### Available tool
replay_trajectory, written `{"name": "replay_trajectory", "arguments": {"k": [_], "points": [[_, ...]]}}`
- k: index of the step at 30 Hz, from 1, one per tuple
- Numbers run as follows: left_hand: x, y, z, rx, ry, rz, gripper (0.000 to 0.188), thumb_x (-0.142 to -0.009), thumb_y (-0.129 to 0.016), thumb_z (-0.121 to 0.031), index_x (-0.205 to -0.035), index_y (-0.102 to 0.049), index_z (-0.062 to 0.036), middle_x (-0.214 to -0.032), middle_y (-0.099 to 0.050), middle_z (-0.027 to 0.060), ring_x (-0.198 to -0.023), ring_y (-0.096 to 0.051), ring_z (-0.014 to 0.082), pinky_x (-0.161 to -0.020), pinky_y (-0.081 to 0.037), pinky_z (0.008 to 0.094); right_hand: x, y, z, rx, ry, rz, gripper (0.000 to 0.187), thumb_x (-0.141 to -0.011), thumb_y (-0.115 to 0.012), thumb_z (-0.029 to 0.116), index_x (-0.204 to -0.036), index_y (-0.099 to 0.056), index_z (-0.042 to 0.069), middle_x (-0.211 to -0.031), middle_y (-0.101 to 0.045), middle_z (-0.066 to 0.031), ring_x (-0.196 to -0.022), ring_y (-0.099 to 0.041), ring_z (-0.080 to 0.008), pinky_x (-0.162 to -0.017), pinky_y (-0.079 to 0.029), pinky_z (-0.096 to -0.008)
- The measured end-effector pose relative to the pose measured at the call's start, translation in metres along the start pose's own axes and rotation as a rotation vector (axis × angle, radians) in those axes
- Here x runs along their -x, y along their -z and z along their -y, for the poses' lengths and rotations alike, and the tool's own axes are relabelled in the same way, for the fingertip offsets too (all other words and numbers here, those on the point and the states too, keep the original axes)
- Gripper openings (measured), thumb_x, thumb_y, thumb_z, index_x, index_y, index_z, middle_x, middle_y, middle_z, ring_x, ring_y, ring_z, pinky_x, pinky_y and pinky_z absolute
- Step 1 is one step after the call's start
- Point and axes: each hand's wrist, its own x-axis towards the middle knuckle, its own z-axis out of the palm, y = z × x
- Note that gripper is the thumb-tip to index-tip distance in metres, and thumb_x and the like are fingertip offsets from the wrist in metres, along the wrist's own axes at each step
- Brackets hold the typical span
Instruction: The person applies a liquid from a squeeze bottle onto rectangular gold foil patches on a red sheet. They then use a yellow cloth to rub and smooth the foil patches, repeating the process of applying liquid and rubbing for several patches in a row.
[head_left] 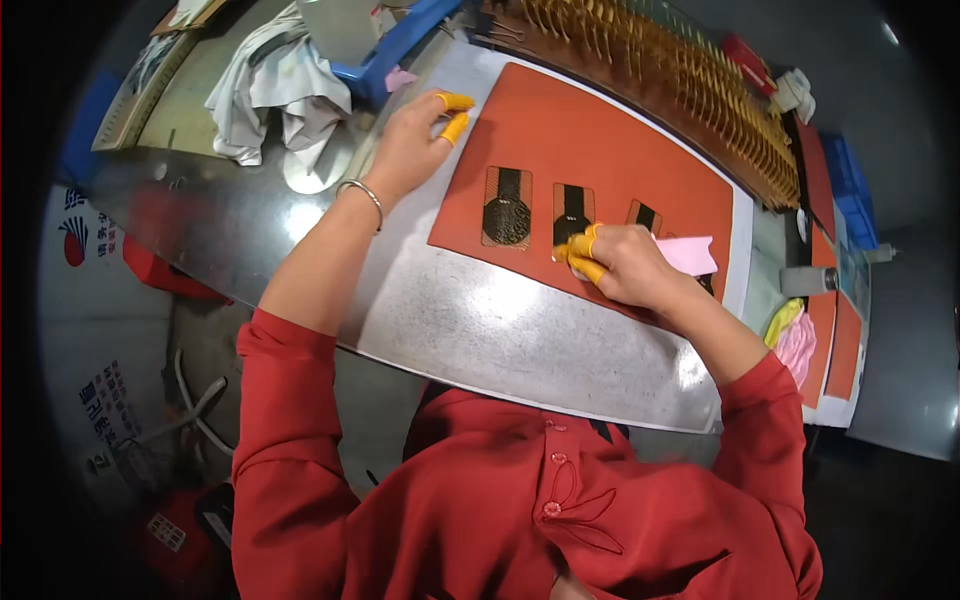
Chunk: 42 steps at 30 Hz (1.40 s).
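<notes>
My left hand (415,138) rests at the left edge of an orange-red mat (590,125), yellow finger cots on its thumb and forefinger. Those fingers are apart with nothing between them. On the mat lie several flat copper-coloured plates with black patterns. The left plate (508,208) is fully in sight. My right hand (630,265), also in yellow finger cots, presses bunched fingertips on the lower part of the middle plate (573,205). A pink cloth (688,255) sticks out from under this hand, gripped in it. The hand and cloth partly cover the right plate (643,215).
Along the far side stands a long rack (680,75) of upright golden-brown pieces. A white crumpled cloth (285,85) and a blue bin (395,50) are at the far left. On the right are a small bottle (808,281) and another pink cloth (797,348). The metal tabletop (480,335) ends before me.
</notes>
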Motion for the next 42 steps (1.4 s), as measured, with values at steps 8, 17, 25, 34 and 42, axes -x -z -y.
{"name": "replay_trajectory", "arguments": {"k": [8, 17, 25, 34, 42], "points": [[-0.002, 0.001, -0.004, 0.041, 0.081, 0.04, 0.018, -0.083, -0.06, -0.004, -0.1, -0.063, 0.0007, -0.097, -0.063, 0.0124, -0.09, -0.061, 0.0262, -0.08, -0.048, 0.0309, -0.065, -0.019, 0.008, 0.01, -0.003, -0.077, 0.014, -0.078, -0.062, 0.018, -0.078, -0.061, 0.004, -0.077, -0.061, -0.0134, -0.071, -0.06, -0.0312, -0.06, -0.047, -0.0426], [0.005, 0.002, -0.004, 0.037, 0.124, 0.029, 0.016, -0.082, -0.059, -0.008, -0.097, -0.063, -0.003, -0.095, -0.062, 0.0105, -0.088, -0.061, 0.028, -0.076, -0.048, 0.0337, -0.072, -0.03, 0.024, 0.014, 0.172, -0.038, 0.012, -0.073, -0.066, 0.017, -0.078, -0.063, 0.007, -0.068, -0.058, -0.0112, -0.062, -0.058, -0.0301, -0.052, -0.046, -0.0404], [0.001, -0.002, 0.004, 0.123, 0.071, 0.01, 0.018, -0.08, -0.061, -0.004, -0.098, -0.063, -0.0001, -0.096, -0.062, 0.0128, -0.087, -0.062, 0.0277, -0.078, -0.049, 0.0322, -0.075, -0.024, 0.032, 0.054, 0.042, 0.027, 0.009, -0.07, -0.063, 0.012, -0.076, -0.059, 0.006, -0.076, -0.059, -0.0128, -0.068, -0.059, -0.0302, -0.058, -0.047, -0.0411], [-0.004, -0.001, -0.003, 0.075, 0.084, 0.06, 0.02, -0.082, -0.059, 0.0, -0.102, -0.061, 0.0017, -0.095, -0.062, 0.0133, -0.089, -0.062, 0.0244, -0.079, -0.048, 0.03, 0.083, 0.097, 0.045, -0.939, -0.672, -0.161, 0.006, -0.085, -0.059, 0.008, -0.085, -0.06, 0.002, -0.071, -0.058, -0.0033, -0.064, -0.056, -0.0091, -0.058, -0.045, -0.0253], [-0.014, 0.031, -0.046, -0.054, -0.155, -0.222, 0.023, -0.077, -0.064, 0.001, -0.1, -0.061, -0.0001, -0.091, -0.063, 0.0124, -0.083, -0.061, 0.025, -0.074, -0.048, 0.0313, 0.063, 0.103, -0.013, -1.439, -0.369, -0.755, 0.02, -0.089, -0.056, 0.017, -0.102, -0.055, 0.001, -0.071, -0.056, -0.001, -0.048, -0.047, -0.0052, -0.039, -0.036, -0.0178]]}}
